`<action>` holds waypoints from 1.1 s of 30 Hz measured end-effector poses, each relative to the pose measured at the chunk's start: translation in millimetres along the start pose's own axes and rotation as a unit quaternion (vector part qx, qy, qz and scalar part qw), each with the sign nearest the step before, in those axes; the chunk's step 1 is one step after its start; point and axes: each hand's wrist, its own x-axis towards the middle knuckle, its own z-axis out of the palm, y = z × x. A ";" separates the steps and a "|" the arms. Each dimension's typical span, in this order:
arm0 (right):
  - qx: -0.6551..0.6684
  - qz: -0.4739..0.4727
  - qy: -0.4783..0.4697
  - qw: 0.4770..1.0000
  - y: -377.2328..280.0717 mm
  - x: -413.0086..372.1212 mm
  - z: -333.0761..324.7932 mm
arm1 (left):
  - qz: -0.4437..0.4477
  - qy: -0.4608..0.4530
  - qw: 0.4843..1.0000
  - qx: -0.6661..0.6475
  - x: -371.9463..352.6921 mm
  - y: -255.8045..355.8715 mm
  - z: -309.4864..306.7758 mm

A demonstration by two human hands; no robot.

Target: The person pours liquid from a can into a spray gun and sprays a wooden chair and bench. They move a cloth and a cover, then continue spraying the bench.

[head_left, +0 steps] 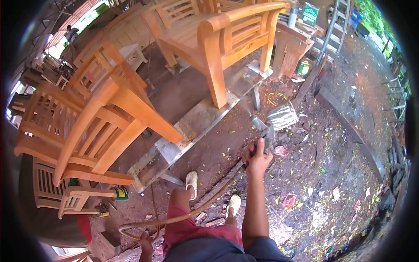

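My right hand [258, 160] is wrapped round the handle of a spray gun [269, 133], held out in front of me with its nozzle towards the wooden chairs. A brown air hose [183, 217] runs from near the gun back across my legs and loops at the lower left. There my left hand [146, 245], low by my side, has its fingers closed on the hose. Just beyond the gun stands an orange-brown wooden chair [214, 65], its legs on a paint-stained plank [196, 120]. Another varnished chair [104, 131] rests tilted at the left end of that plank.
A white-streaked bucket [281, 115] lies on the littered dirt ground beside the gun. Cans [303, 67] and a wooden stand [290, 48] are at the upper right, near a ladder [334, 35]. More tins [121, 194] sit at the lower left. Far off, people are visible.
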 end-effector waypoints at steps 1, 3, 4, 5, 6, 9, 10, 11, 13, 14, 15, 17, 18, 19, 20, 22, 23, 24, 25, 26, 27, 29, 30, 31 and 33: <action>-0.023 -0.005 0.008 1.000 8.3 3.0 -3.9 | 0.004 0.004 1.000 0.000 -1.0 -1.2 -0.7; -0.050 -0.004 0.025 0.998 23.9 7.4 -11.4 | 0.013 0.011 1.000 -0.002 3.4 -8.5 0.6; -0.063 -0.004 0.034 0.997 31.1 9.7 -14.1 | 0.016 0.011 1.000 -0.018 6.9 -12.7 -0.1; -0.077 -0.005 0.042 0.996 38.2 13.3 -16.6 | 0.009 0.017 1.000 -0.019 9.1 -15.4 -1.8; -0.077 -0.006 0.040 0.996 44.3 16.3 -20.6 | 0.002 0.023 1.000 -0.021 9.0 -16.2 -0.9; -0.094 0.009 0.044 0.995 59.2 25.9 -32.9 | -0.016 0.017 0.999 -0.027 11.0 -21.5 -4.6; -0.100 0.019 0.053 0.993 63.4 28.6 -36.1 | -0.021 0.011 0.999 -0.029 12.7 -23.4 -8.1; -0.105 0.030 0.063 0.992 67.8 31.1 -39.5 | -0.017 0.003 1.000 -0.022 13.8 -25.6 -11.2; -0.118 0.041 0.074 0.989 77.6 36.6 -47.1 | -0.008 -0.013 1.000 -0.008 14.6 -24.5 -12.7; -0.125 0.041 0.075 0.988 82.6 39.0 -51.0 | -0.007 0.002 1.000 0.004 15.4 -24.7 -12.4; -0.133 0.040 0.076 0.987 86.1 40.6 -53.1 | -0.006 0.018 1.000 0.016 14.6 -22.9 -8.8; -0.148 0.040 0.084 0.985 92.9 43.7 -56.5 | -0.013 0.041 0.999 0.025 18.3 -22.2 -6.3; -0.154 0.039 0.087 0.983 96.4 46.0 -57.6 | -0.021 0.050 0.998 0.022 24.3 -27.2 -9.1; -0.177 0.028 0.093 0.979 108.9 52.8 -65.0 | -0.029 0.059 0.998 0.019 27.4 -28.1 -8.6; -0.199 0.018 0.100 0.975 121.9 60.5 -70.8 | -0.032 0.052 0.998 0.020 28.1 -28.8 -8.7; -0.218 0.002 0.136 0.966 129.6 65.7 -69.0 | -0.037 0.036 0.998 0.023 25.8 -24.1 -4.4; -0.219 -0.002 0.125 0.968 132.0 67.1 -69.2 | -0.044 0.040 0.998 0.007 30.6 -30.2 -9.1; -0.219 -0.007 0.113 0.969 136.7 69.7 -71.8 | -0.050 0.043 0.998 -0.011 33.4 -35.0 -11.0; -0.218 -0.012 0.102 0.971 130.2 68.4 -62.9 | -0.055 0.046 0.997 -0.028 39.0 -33.8 -8.4; -0.212 0.032 0.095 0.972 121.3 61.7 -59.0 | -0.034 0.019 0.999 -0.036 35.8 -32.4 -11.8; -0.184 0.046 0.086 0.978 110.0 54.3 -48.8 | -0.085 -0.055 0.993 -0.063 32.5 -21.8 -11.9; -0.133 0.070 0.066 0.986 87.3 40.7 -31.8 | -0.190 -0.204 0.954 -0.111 14.4 10.8 -1.5; -0.109 0.074 0.046 0.990 66.0 30.8 -18.9 | -0.095 -0.046 0.994 0.003 -27.3 49.0 49.3; -0.088 0.051 0.029 0.994 47.1 24.8 -9.6 | -0.107 -0.045 0.993 0.004 -20.3 48.1 51.1; -0.046 0.003 -0.007 0.999 8.8 18.9 7.2 | -0.129 -0.044 0.991 0.006 4.9 34.7 48.0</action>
